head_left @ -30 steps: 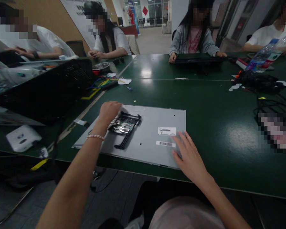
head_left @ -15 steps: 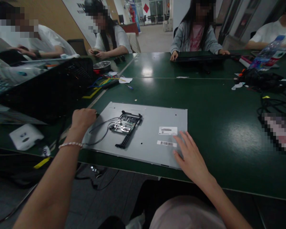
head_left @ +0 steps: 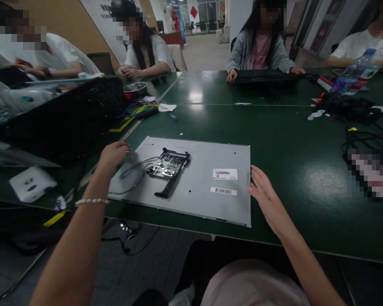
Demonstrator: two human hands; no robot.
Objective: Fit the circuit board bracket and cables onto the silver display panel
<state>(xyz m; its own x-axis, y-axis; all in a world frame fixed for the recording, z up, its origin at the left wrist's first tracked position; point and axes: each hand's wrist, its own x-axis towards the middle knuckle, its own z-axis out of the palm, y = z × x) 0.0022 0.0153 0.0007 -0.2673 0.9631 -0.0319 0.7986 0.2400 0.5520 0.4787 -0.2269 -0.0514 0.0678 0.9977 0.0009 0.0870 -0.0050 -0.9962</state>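
A flat grey metal panel [head_left: 204,153], like the back of a display screen, lies on the green table in front of me. On it sits a circuit board [head_left: 167,168] with black brackets, and grey cables [head_left: 130,165] lead from it to the left. Two white labels, one a barcode label [head_left: 223,191], are stuck on the right half. Beside the panel's left edge is my left hand [head_left: 113,155], open, its fingers loosely bent and partly hidden. My right hand [head_left: 263,187] is open at the right edge, fingers stretched out; whether it touches the edge I cannot tell.
A large black casing [head_left: 57,123] stands at left, near a white box [head_left: 32,183]. Wires, a paper scrap [head_left: 167,108] and a pen lie beyond. Plastic bottles [head_left: 357,72] and a black bundle are at right. Several people sit across the table [head_left: 284,127].
My right hand has moved right, off the labelled surface to the panel's right edge. The fingers of my left hand have loosened and lifted slightly. The panel has stayed in place.
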